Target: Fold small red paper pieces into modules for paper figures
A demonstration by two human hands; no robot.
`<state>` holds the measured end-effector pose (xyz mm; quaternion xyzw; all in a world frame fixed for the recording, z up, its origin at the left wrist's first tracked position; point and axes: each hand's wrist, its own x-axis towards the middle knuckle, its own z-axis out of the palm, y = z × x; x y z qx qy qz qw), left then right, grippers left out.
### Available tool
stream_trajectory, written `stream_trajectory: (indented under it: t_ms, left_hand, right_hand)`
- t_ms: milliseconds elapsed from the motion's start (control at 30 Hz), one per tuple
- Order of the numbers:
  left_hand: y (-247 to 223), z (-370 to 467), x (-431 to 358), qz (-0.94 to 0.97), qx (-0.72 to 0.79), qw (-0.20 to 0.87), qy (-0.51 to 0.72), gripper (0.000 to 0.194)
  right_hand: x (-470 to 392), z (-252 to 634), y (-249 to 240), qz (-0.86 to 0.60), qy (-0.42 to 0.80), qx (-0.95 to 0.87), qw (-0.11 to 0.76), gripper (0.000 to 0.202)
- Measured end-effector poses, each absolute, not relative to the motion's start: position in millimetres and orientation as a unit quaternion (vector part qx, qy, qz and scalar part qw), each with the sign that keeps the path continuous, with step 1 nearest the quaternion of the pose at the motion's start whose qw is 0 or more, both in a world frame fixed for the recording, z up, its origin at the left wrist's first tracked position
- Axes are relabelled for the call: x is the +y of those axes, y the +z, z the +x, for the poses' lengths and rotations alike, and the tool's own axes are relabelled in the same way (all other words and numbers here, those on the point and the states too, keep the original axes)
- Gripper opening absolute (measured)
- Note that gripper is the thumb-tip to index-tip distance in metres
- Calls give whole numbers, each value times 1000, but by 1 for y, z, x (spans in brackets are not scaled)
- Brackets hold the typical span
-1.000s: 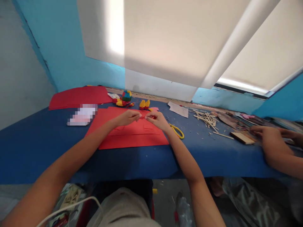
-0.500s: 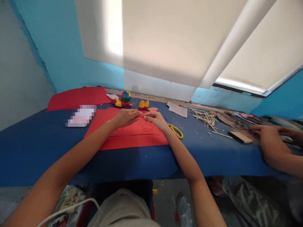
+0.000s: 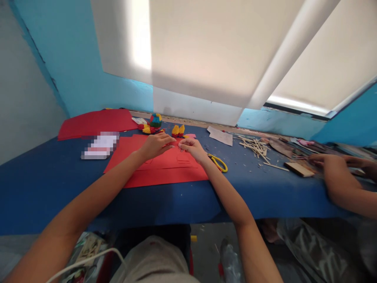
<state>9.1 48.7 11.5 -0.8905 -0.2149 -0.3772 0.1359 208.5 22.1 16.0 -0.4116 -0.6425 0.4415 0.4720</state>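
Observation:
My left hand and my right hand meet above red paper sheets on the table. Between their fingertips is a small piece of red paper, hard to tell from the red behind it. Both hands are closed in a pinch on it. Small cut red pieces lie on the sheets, just below my right hand. Yellow-handled scissors rest to the right of that wrist, their blades mostly hidden. Just beyond my fingers stands a yellow and red folded-paper piece.
A multicoloured folded-paper figure stands at the back, near a dark red sheet stack. At left lies a blurred-out white object. Thin wooden sticks and a wooden block lie rightward, beside another person's arm.
My hands stay nearly in place, with small finger movements around the red paper piece. The view has shifted very slightly. The other person's hands remain at the right.

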Motion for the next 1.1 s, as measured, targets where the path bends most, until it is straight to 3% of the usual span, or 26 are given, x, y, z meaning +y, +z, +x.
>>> stream_trajectory:
  t_ms: [867, 1100]
  left_hand:
    - [15, 11, 42, -902, -154, 136, -379, 25]
    - [14, 12, 48, -901, -162, 154, -372, 28]
  right_hand:
    - [23, 204, 9, -398, 481, -620, 476, 23]
    - [29, 216, 13, -398, 377, -722, 423, 25]
